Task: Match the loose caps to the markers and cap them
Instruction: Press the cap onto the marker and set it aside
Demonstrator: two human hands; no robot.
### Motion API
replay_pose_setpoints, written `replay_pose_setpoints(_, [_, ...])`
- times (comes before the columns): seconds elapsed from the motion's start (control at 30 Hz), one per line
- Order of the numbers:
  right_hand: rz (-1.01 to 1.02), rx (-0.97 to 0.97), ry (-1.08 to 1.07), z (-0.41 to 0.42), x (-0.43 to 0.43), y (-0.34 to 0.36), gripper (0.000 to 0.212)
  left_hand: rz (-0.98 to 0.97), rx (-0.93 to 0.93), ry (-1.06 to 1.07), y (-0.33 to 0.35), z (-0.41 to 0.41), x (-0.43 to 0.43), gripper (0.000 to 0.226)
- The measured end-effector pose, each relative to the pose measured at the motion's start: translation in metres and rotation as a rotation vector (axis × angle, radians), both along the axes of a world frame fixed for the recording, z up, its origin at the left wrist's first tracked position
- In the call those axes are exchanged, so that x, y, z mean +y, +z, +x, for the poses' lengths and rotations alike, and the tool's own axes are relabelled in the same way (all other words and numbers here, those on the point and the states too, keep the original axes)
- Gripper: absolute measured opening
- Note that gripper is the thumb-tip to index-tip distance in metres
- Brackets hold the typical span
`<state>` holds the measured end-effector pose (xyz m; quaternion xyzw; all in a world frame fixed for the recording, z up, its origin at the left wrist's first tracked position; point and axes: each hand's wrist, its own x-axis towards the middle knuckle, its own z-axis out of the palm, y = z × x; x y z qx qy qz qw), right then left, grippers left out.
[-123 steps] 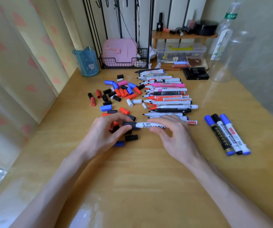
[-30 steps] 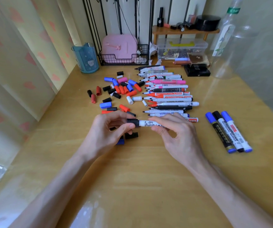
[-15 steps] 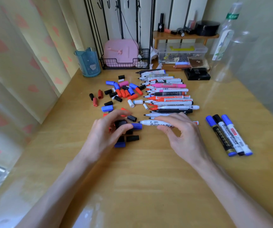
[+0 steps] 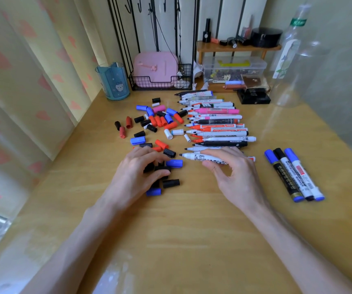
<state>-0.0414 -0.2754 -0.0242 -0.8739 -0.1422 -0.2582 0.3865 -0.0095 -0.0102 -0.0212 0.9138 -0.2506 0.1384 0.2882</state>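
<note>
Marker (image 4: 192, 155): white, black tip bare, on worktop (image 4: 192, 219).
R hand (image 4: 234, 172): pinches marker barrel.
L hand (image 4: 132, 172): thumb + fingers pinch black cap (image 4: 160, 166), beside blue cap (image 4: 174, 163).

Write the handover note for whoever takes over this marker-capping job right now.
Left hand: pinches a black cap in the near cluster.
Right hand: holds the white marker, its black tip bare and pointing toward the left hand.
Done: three capped markers lie apart at the right.
Left: cap the held marker, then work through the row of uncapped markers. The loose caps lie just left of that row.
</note>
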Motion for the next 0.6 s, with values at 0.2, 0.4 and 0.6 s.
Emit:
replay_pose_setpoints(0.2, [0.211, 0.216, 0.067, -0.003, 0.002, 0.006, 0.032, 0.004, -0.001, -0.003, -0.002, 0.002, 0.001, 0.025])
replay_pose_setpoints(0.4, [0.251, 0.277, 0.109, -0.004, 0.002, 0.011, 0.029, -0.071, 0.015, -0.053, -0.001, -0.003, -0.002, 0.045])
replay_pose_setpoints(0.6, [0.266, 0.312, 0.094, -0.005, 0.0, 0.014, 0.025, 0.117, 0.164, -0.21, -0.001, -0.018, -0.008, 0.106])
